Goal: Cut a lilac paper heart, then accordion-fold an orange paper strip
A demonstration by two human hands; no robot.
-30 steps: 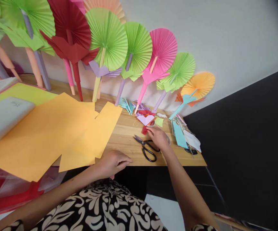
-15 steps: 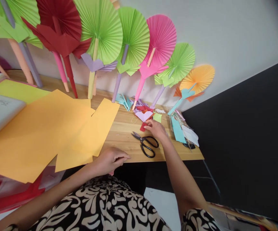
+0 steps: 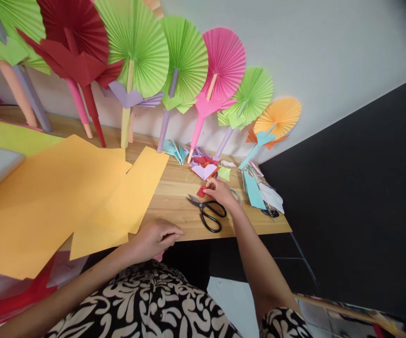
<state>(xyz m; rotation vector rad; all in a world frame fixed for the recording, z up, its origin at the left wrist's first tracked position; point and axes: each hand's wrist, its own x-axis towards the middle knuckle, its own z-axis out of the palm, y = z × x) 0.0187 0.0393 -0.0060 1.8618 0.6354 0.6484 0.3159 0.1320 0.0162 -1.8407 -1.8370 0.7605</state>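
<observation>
The right hand (image 3: 220, 192) has pinched the red scrap (image 3: 201, 191) beside the scissors (image 3: 207, 213), so it is in hand; the left hand (image 3: 157, 237) stays curled at the table (image 3: 255, 227) edge, grip unclear.

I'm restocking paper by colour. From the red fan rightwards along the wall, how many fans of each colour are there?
Red fan: 1
Green fans: 3
Pink fan: 1
Orange fan: 1
Peach fan, only an edge showing at the top: 1
Total: 7
</observation>
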